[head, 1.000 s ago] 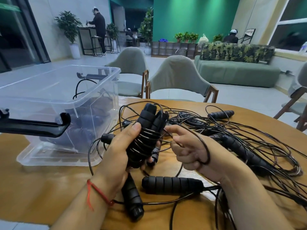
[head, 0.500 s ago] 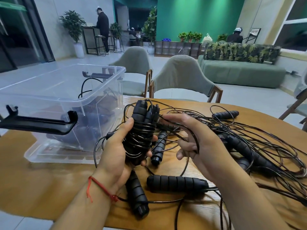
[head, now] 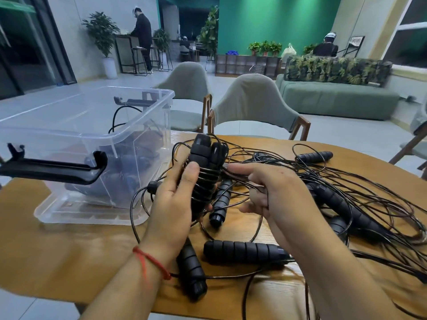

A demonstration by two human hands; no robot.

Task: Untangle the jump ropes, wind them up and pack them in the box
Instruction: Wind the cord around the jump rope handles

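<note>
Winding one rope at frame centre

Nearest, loose handles [head: 242, 251] lie on the table [head: 57, 250]. The left hand [head: 173, 204] grips the paired handles [head: 203, 162], cord coiled round them; the right hand [head: 272, 188] curls on the cord [head: 238, 179]. Best wind snug, feeding from the tangle [head: 358, 199] at right. Beyond, left, the clear box [head: 141, 115] waits open.

Contents of the clear box [head: 57, 131] are indistinct; tangled ropes [head: 332, 202] run off rightward.
</note>
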